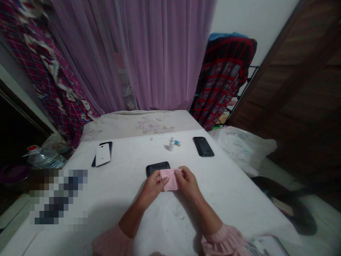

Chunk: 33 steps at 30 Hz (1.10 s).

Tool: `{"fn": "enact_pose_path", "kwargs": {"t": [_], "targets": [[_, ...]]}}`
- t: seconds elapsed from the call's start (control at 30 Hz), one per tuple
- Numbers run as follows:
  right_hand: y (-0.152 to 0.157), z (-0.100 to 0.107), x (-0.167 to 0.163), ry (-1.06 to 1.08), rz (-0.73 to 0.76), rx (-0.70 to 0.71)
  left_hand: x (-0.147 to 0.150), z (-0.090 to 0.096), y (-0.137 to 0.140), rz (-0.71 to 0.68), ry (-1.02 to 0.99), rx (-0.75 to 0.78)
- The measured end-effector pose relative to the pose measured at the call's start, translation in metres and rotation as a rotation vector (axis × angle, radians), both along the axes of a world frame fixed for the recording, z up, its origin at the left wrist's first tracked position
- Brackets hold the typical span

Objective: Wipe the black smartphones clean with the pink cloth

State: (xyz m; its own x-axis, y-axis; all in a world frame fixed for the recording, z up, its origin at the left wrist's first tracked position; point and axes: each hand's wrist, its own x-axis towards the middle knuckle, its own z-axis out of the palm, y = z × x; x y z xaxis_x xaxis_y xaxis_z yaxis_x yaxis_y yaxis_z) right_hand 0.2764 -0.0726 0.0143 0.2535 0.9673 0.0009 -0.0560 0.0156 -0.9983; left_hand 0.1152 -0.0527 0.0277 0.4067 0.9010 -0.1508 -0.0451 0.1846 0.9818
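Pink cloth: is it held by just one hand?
No, the left hand and the right hand each hold one side of the cloth.

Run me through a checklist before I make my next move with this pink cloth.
1. Cloth held by both left hand and right hand: ok.
2. Black phone in the middle fully uncovered: not ok, the cloth and left hand hide part of it from this view.
3. White bottle standing upright on the table: ok.
4. White phone on the left apart from both hands: ok.
5. Cloth damp or dry: cannot tell.
6. Black phone's screen free of smudges: cannot tell.
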Motion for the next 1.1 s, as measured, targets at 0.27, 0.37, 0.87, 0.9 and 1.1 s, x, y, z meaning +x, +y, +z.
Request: {"fn": "enact_pose_path", "kwargs": {"t": [0.27,0.37,0.87,0.9,1.1], "targets": [[-0.002,-0.003,0.007,0.313,0.222,-0.116,-0.009,0.0,0.006,0.059,-0.032,-0.138],[0.0,-0.005,0.007,0.37,0.163,-0.129,-0.012,-0.003,0.008,0.073,0.004,-0.121],[0.0,-0.002,0.006,0.305,0.195,-0.167,-0.019,-0.002,0.004,0.074,0.141,0.187],[0.001,-0.001,0.007,0.282,0.214,-0.16,-0.02,-0.001,0.004,0.047,0.102,0.097],[0.007,0.005,0.006,0.104,0.243,-0.082,-0.018,-0.001,0.0,-0.091,0.03,-0.054]]}}
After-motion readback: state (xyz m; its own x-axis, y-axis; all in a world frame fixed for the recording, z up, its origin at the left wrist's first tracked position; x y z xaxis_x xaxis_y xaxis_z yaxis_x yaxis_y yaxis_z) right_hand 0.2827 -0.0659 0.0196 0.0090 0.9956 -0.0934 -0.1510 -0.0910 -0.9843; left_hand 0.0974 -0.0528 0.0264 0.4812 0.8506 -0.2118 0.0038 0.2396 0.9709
